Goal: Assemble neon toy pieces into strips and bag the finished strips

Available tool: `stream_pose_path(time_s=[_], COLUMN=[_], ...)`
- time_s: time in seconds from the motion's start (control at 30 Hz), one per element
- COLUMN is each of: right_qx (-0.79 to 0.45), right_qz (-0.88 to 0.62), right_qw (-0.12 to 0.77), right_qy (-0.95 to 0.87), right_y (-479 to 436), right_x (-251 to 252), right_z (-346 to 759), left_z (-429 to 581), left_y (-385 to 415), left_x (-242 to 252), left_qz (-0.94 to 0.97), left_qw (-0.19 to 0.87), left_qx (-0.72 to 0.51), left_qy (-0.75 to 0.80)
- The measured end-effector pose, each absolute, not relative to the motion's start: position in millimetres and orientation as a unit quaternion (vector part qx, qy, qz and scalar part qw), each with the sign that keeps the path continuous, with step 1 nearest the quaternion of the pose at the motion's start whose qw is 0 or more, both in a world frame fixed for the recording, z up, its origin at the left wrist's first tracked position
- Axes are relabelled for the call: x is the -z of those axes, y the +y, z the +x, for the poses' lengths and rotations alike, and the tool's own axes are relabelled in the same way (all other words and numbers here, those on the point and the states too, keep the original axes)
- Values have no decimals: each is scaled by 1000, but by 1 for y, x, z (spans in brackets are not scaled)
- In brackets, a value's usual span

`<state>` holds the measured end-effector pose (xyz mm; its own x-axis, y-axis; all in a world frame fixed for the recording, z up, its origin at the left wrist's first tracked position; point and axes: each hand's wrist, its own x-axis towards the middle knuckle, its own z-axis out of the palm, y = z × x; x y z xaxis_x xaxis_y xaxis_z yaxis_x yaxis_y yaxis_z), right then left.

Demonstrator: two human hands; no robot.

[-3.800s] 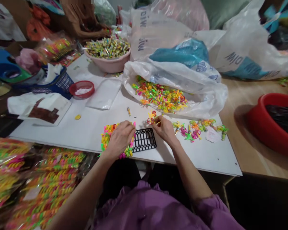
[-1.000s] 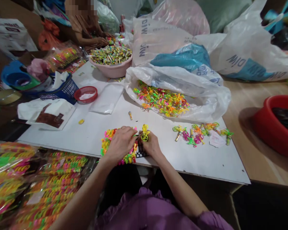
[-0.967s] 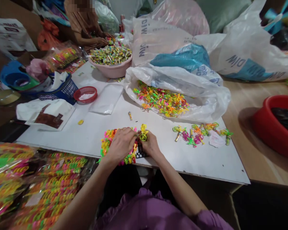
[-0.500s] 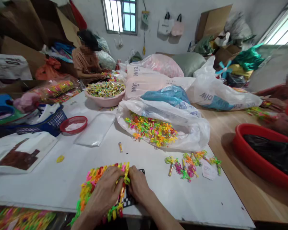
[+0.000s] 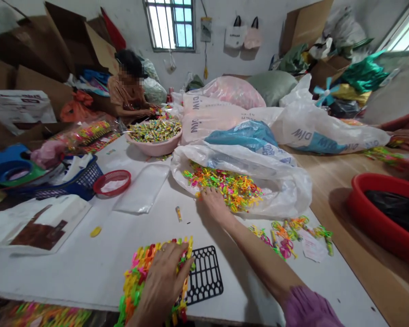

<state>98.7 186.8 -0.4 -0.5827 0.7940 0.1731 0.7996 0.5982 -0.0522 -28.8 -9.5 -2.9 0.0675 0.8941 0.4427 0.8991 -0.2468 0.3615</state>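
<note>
Right hand (image 5: 211, 202) moved to bag (image 5: 284, 186), baring one edge of the rack (image 5: 205, 270); grip unclear.

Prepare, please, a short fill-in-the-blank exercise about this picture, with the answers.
The left hand rests on colourful pieces; the grid beside it is coloured ____.
The right hand is at a loose pile in an open bag; its sleeve is coloured ____.
The big basin at the right, holding black plastic, is coloured ____.
Missing words: black; purple; red.
</note>
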Motion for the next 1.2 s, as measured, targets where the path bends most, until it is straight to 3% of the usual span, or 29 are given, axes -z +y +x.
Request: stream_pose_path(time_s=[0.17, 0.3, 0.53, 0.77, 0.93, 1.2], right_qx=[68, 2, -63, -290, -317, -383], right_qz=[-374, -391, -374, -236, -308, -309], right_qw=[51, 6, -18, 122, 217, 231], right_qy=[-923, -920, -925, -919, -870, -839], right_y=[144, 97, 134, 82, 42, 35], right_x=[25, 24, -3, 14, 40, 33], right_z=[112, 144, 154, 141, 128, 133], left_z=[-32, -35, -37, -32, -31, -28], left_y=[-8, -8, -9, -10, -10, -10], left_x=[3, -3, -7, -11, -13, -18], left_qz=[-760, -759, -733, -724, -725, -715], left_qw=[3, -43, -63, -58, -55, -57], left_qx=[282, 272, 289, 288, 281, 249], left_qy=[-585, -590, -612, -624, -626, -651])
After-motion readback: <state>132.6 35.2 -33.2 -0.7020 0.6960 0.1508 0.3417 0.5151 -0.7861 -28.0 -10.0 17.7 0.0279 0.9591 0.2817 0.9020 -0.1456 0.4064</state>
